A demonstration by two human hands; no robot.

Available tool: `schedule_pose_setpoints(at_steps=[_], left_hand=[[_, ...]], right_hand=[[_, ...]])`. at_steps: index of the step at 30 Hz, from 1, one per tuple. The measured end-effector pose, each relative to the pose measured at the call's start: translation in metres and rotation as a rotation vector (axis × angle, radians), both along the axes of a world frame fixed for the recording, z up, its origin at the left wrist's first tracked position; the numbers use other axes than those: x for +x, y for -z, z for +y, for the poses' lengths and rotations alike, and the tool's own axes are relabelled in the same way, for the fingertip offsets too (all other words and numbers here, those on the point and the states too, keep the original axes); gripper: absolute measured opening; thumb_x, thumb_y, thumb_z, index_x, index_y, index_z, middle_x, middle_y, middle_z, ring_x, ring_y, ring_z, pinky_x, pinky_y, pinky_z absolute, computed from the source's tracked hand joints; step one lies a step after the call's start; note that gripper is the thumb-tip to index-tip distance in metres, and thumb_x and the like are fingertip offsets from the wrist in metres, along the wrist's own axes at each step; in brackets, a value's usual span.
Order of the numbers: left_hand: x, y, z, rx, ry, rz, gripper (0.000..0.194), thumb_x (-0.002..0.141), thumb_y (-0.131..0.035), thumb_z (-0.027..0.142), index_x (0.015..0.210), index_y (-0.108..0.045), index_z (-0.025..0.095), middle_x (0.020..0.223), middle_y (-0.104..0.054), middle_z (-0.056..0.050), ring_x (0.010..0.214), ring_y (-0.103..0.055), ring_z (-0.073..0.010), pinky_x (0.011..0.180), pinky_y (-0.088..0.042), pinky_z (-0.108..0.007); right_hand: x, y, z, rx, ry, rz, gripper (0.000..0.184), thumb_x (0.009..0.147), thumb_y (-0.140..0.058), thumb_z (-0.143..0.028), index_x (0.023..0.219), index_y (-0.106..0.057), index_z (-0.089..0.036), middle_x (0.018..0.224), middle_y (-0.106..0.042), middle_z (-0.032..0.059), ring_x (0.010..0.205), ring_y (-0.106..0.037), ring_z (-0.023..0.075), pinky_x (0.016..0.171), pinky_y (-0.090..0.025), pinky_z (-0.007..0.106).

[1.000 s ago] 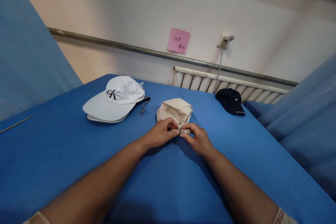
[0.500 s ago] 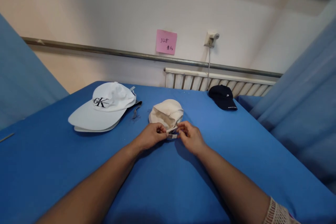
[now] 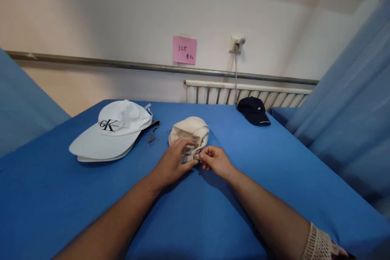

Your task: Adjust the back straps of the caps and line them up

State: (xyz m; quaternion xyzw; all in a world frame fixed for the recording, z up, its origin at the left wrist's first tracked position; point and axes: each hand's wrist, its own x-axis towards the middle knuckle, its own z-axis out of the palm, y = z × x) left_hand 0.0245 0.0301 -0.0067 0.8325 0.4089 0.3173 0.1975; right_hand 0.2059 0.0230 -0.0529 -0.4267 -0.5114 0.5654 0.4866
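A beige cap point(image 3: 195, 125) sits on the blue-covered table in front of me, its back opening facing me. Its back strap point(image 3: 187, 158) runs across the near side, with a small buckle point(image 3: 196, 157) on it. My left hand point(image 3: 170, 163) is at the cap's left side, thumb and fingers apart around the strap. The thumb tip is close under the buckle; whether it touches is unclear. At the buckle's right end, my right hand point(image 3: 217, 161) pinches the strap between thumb and fingertips, which partly hide it.
White caps point(image 3: 122, 120), one stacked in another, lie to the left with a dark strap hanging out. A navy cap point(image 3: 252, 109) lies at the far right. Behind the blue table point(image 3: 183, 215) are a radiator point(image 3: 210, 93), a rail and a wall socket point(image 3: 236, 44). Blue curtains hang at both sides.
Both hands held the strap at first. Now my left thumb and fingers have spread apart, while my right hand has come in to pinch the strap at the buckle. The view has shifted rightward.
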Motion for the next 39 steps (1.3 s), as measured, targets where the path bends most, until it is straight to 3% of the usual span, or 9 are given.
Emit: schedule_pose_setpoints(at_steps=[4,12,28,33,39], left_hand=[[0.002,-0.001,-0.003,0.15,0.128,0.144,0.026,0.082,-0.066,0.028,0.107,-0.062,0.023,0.126,-0.058,-0.009,0.118,-0.05,-0.0269,0.102,-0.039,-0.044],[0.002,-0.002,-0.002,0.107,0.08,0.205,0.01,0.087,-0.057,0.024,0.093,-0.064,0.021,0.112,-0.064,-0.008,0.103,-0.058,-0.0232,0.091,-0.045,-0.037],[-0.002,0.002,0.004,0.0,-0.019,0.023,0.017,0.08,-0.064,0.028,0.097,-0.066,0.023,0.109,-0.069,-0.006,0.099,-0.063,-0.0231,0.091,-0.047,-0.036],[-0.003,0.002,0.004,0.017,-0.059,-0.037,0.019,0.081,-0.064,0.029,0.099,-0.067,0.023,0.11,-0.069,-0.005,0.102,-0.063,-0.0228,0.092,-0.047,-0.036],[0.0,0.0,0.0,-0.007,-0.054,-0.07,0.023,0.081,-0.063,0.027,0.104,-0.065,0.022,0.105,-0.07,-0.004,0.098,-0.064,-0.0219,0.09,-0.048,-0.036]], right_hand=[[-0.001,-0.006,-0.002,0.008,-0.03,0.074,0.028,0.068,-0.073,-0.043,0.068,-0.058,-0.019,0.052,-0.058,-0.005,0.041,-0.05,0.0074,0.043,-0.039,0.019],[0.0,-0.001,-0.002,-0.027,0.076,0.08,0.03,0.065,-0.074,-0.044,0.066,-0.057,-0.019,0.051,-0.057,-0.005,0.04,-0.05,0.008,0.04,-0.04,0.02],[0.004,-0.001,0.002,-0.114,0.129,0.127,0.04,0.073,-0.069,-0.055,0.069,-0.055,-0.018,0.057,-0.061,-0.0021,0.041,-0.053,0.0079,0.039,-0.042,0.019],[0.001,-0.004,0.0,-0.226,0.158,0.198,0.035,0.074,-0.072,-0.048,0.079,-0.057,-0.017,0.069,-0.068,0.0028,0.047,-0.06,0.0103,0.04,-0.043,0.019],[-0.002,-0.011,-0.01,-0.23,0.096,0.44,0.039,0.063,-0.081,-0.035,0.088,-0.056,-0.019,0.082,-0.072,0.0047,0.069,-0.069,0.0177,0.054,-0.048,0.024]])
